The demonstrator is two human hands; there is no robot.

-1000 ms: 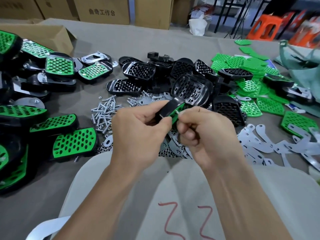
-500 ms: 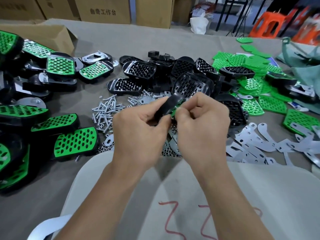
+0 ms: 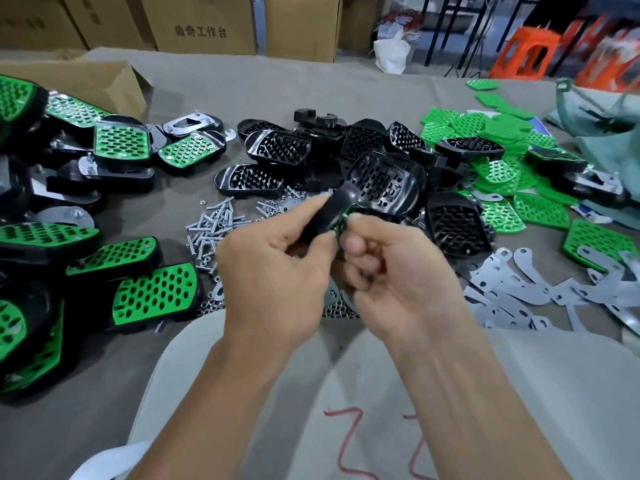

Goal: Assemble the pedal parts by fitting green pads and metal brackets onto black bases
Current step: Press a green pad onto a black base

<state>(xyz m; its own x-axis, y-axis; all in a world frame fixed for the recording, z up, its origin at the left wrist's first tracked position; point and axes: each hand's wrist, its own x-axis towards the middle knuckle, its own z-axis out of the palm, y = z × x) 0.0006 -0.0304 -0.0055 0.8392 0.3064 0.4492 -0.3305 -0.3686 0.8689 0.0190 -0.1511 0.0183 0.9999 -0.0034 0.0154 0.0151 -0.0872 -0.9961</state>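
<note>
My left hand (image 3: 273,271) grips a black pedal base (image 3: 332,213) held on edge above the table, with a green pad (image 3: 344,216) showing on its right side. My right hand (image 3: 391,268) has its fingers curled against that green pad and holds the same part. Behind my hands lies a heap of bare black bases (image 3: 377,161). Loose green pads (image 3: 498,171) are piled at the right, and flat metal brackets (image 3: 512,289) spread at the right front. What my right fingers pinch is hidden.
Finished green-topped pedals (image 3: 152,296) crowd the left side. Screws (image 3: 214,223) and nuts lie scattered just ahead of my left hand. An open cardboard box (image 3: 86,81) stands at the far left, more boxes behind. A grey-green bag (image 3: 609,133) sits at the far right.
Both hands stayed together on the pedal part and shifted it slightly; my right fingers have curled tighter against the green pad. The camera view tilted a little.
</note>
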